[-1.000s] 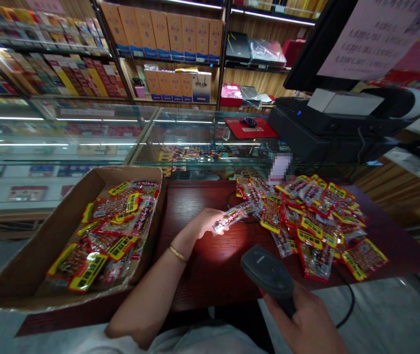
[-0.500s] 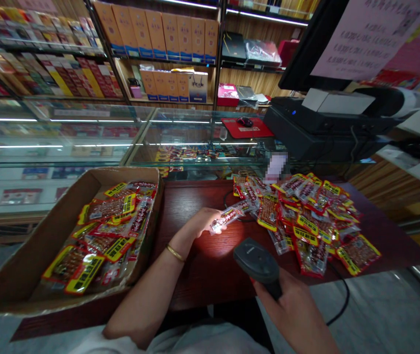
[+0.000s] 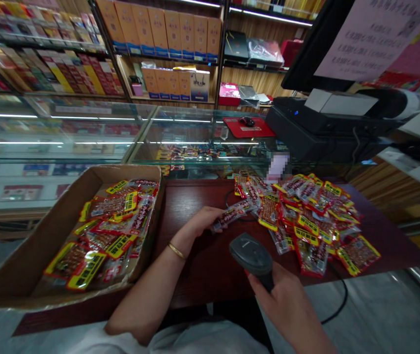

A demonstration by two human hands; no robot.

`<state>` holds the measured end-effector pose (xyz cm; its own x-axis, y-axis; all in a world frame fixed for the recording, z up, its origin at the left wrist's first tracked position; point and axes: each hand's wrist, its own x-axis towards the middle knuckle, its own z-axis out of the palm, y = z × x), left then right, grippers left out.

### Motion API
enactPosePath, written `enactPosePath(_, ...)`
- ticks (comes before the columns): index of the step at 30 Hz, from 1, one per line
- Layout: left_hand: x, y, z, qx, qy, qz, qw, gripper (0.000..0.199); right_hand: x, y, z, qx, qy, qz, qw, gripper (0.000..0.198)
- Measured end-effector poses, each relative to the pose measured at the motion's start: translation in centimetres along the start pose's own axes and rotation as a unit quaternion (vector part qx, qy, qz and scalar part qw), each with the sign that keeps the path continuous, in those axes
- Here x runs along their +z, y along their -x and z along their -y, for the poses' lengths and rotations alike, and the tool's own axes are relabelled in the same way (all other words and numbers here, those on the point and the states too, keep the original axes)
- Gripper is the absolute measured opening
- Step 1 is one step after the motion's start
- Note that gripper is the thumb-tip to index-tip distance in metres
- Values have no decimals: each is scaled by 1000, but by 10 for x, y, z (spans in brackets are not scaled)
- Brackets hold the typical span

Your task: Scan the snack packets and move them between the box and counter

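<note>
Since the frame a second earlier, the scanner (image 3: 250, 253) had come nearer the packet (image 3: 231, 215) and toward the box (image 3: 58, 226), and its bright patch of light was gone; the packet had hardly shifted. It was to the right of the box, clear of its wall, on or just above the table (image 3: 210, 280); I could not tell which. Its near end was pinched in the left hand (image 3: 208, 217), fingers drawn narrow, some hidden. Farther right of the box, the right hand (image 3: 287, 300) had its fingers wrapped around the scanner's handle; whether one pressed a trigger I could not tell. Well to the right of the box spread a pile of packets (image 3: 307, 233), and loose packets (image 3: 121, 246) lay inside it. To do it well, I judged, the pinched packet wanted its face flat, any printed code clear of the fingers, and the scanner's nose steady, tilted slightly against glare off the shiny wrapper.
</note>
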<state>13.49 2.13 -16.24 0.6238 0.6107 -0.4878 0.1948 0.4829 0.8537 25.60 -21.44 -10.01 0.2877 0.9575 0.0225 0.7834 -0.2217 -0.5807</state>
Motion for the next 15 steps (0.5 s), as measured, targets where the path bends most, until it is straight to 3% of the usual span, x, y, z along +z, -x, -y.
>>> enactPosePath(9, 0, 6, -5, 27, 11, 7, 1000, 30, 4, -5, -18, 38, -93, -46, 994, 29)
enactPosePath(12, -1, 13, -8, 61, 20, 3, 998, 43, 5, -1, -29, 57, -129, -77, 987, 29)
enactPosePath(15, 5, 15, -15, 106, 36, -30, 993, 44, 3, 7, -41, 53, -149, -90, 983, 26)
